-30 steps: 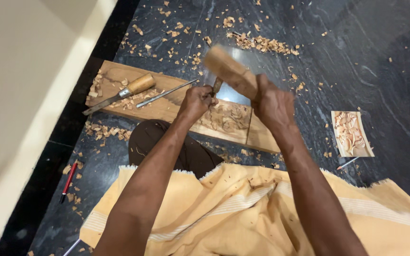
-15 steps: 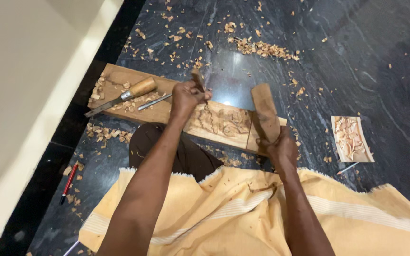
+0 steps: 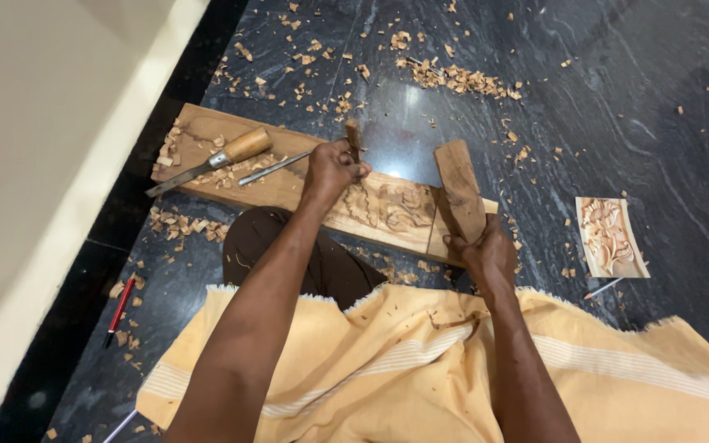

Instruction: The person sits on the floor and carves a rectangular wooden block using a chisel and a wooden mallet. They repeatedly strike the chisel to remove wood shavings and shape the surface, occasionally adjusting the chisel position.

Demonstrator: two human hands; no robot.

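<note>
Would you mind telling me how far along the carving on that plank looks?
Done: a floral relief is cut near the plank's right end, and shavings litter the floor. In hand: the left hand holds a chisel on the relief; the right hand holds a wooden mallet. Left: the plank's left half remains uncarved.

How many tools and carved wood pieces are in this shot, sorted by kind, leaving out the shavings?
Chisels: 3, one held in the left hand, a wooden-handled chisel and a thin metal chisel lying on the plank
Wooden mallet: 1, in the right hand
Carved plank: 1
Small carved panel: 1
Red pen: 1
Total: 7
</note>
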